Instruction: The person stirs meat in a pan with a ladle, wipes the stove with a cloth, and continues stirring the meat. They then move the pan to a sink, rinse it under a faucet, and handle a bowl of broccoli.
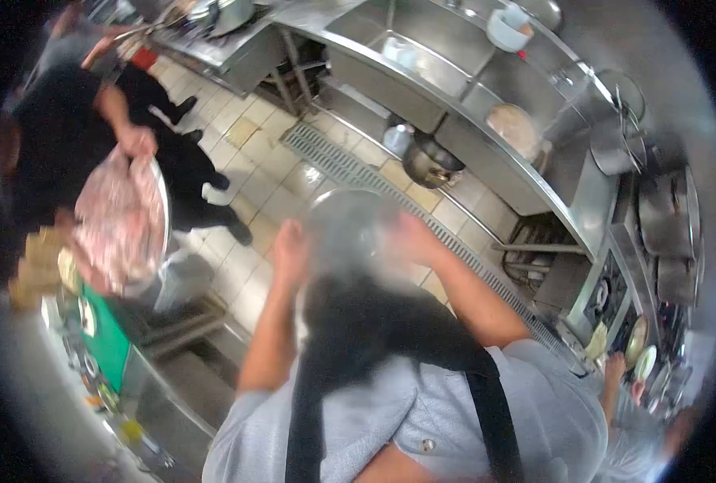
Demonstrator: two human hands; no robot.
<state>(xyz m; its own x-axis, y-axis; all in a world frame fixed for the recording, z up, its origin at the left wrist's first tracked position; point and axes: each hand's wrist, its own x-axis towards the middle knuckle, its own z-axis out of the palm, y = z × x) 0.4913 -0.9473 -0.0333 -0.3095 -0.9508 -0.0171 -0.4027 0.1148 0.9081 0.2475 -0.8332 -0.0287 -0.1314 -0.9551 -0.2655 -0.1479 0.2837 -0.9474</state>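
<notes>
Head view: fisheye look down at the wearer's grey shirt and dark apron straps, both arms raised in front
Left hand (291, 248): at about 9 o'clock of a blurred metal bowl (348, 232), pressed to its rim; fingers looked curled on the edge, though blur hid the exact grip
Right hand (413, 237): at about 3 o'clock of the same bowl, against the opposite rim; whether the fingers closed round it I could not tell
Bowl: held up between the two hands, over the tiled floor (241, 137) and the floor drain grate (338, 165); its contents were not readable
Progress: the bowl appeared already lifted and carried by both hands; it was not set on any counter, so setting it down looked to be still ahead
Nearby: a co-worker's hand (138, 142) at 10 o'clock gripped a big tray of pale meat (116, 217); a steel counter (455, 121) ran at 1 o'clock
</notes>
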